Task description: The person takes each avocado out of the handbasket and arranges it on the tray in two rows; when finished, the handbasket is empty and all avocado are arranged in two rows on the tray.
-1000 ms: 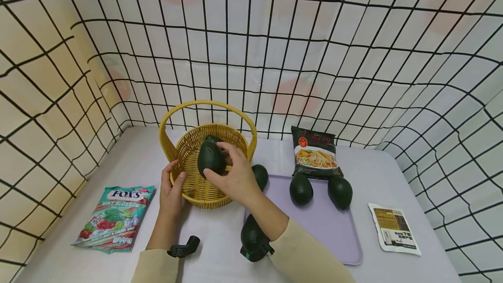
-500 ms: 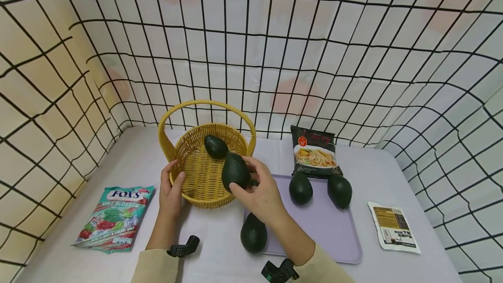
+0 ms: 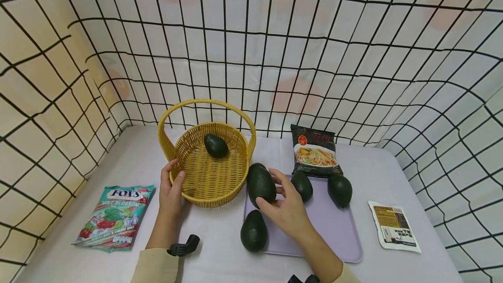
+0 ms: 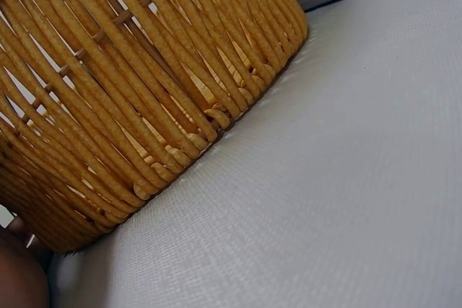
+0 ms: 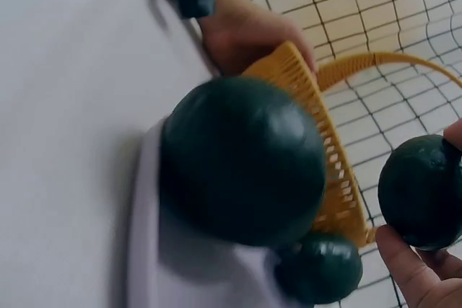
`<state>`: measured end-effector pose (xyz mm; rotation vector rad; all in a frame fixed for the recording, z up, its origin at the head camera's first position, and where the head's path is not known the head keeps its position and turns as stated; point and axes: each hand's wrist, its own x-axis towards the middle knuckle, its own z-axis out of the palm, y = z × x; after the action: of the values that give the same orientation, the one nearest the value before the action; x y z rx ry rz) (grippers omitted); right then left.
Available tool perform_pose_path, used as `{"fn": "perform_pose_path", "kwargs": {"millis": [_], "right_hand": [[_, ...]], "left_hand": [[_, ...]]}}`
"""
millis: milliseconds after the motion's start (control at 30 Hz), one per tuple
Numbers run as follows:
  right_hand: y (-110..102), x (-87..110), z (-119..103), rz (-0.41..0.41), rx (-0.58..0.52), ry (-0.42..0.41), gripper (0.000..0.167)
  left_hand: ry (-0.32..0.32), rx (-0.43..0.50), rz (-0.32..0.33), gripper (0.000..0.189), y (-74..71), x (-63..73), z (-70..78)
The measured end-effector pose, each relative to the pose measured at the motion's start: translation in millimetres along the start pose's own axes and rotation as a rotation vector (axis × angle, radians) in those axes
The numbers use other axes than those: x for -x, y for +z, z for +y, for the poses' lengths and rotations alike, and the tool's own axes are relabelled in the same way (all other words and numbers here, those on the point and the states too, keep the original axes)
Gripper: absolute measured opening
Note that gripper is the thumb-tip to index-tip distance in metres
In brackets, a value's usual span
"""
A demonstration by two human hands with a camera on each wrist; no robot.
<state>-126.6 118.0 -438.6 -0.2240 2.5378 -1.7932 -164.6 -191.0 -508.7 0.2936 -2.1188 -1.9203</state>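
My left hand [image 3: 171, 193] grips the left rim of a yellow wicker basket [image 3: 210, 178]; in the left wrist view the basket's woven wall [image 4: 144, 91] meets the white cloth. One dark green avocado [image 3: 216, 146] lies inside, toward the back. My right hand [image 3: 288, 208] holds another avocado [image 3: 261, 187] between thumb and fingers, over the left side of a lilac tray [image 3: 326, 235]. The held avocado [image 5: 421, 191] shows at the right wrist view's edge. Behind it a further avocado [image 3: 256, 167] is mostly hidden. One avocado [image 3: 253, 232] sits at the tray's front left.
Two avocados, one nearer [image 3: 302, 186] and one farther right [image 3: 340, 191], lie along the tray's back edge. A black noodle packet [image 3: 315, 154] is behind them. A candy bag [image 3: 115, 217] lies left, a small white-edged packet [image 3: 394, 227] right. Black wire mesh encloses the table's back and sides.
My right hand has carried its avocado out from over the basket, rightward and toward me, to above the tray's left side. My left hand has stayed on the basket rim.
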Motion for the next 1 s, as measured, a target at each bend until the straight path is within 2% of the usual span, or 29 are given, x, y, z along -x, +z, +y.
{"fn": "perform_pose_path", "kwargs": {"millis": [167,433,733,1000], "right_hand": [[-13,9.6,12,0.006,0.05,0.031,0.08],[-28,27.4,27,0.011,0.106,0.032,0.079],[-43,45.7,44,0.029,0.165,0.119,0.075],[-57,56.3,58,0.036,0.25,0.126,0.076]], "left_hand": [[0.003,0.005,0.002,0.048,0.2,-1.4,-0.2],[0.004,-0.002,0.011,0.048,0.3,-1.1,-0.1],[-0.001,-0.002,0.009,0.049,0.7,0.8,1.5],[-0.004,-0.002,0.01,0.049,0.6,0.7,1.9]]}}
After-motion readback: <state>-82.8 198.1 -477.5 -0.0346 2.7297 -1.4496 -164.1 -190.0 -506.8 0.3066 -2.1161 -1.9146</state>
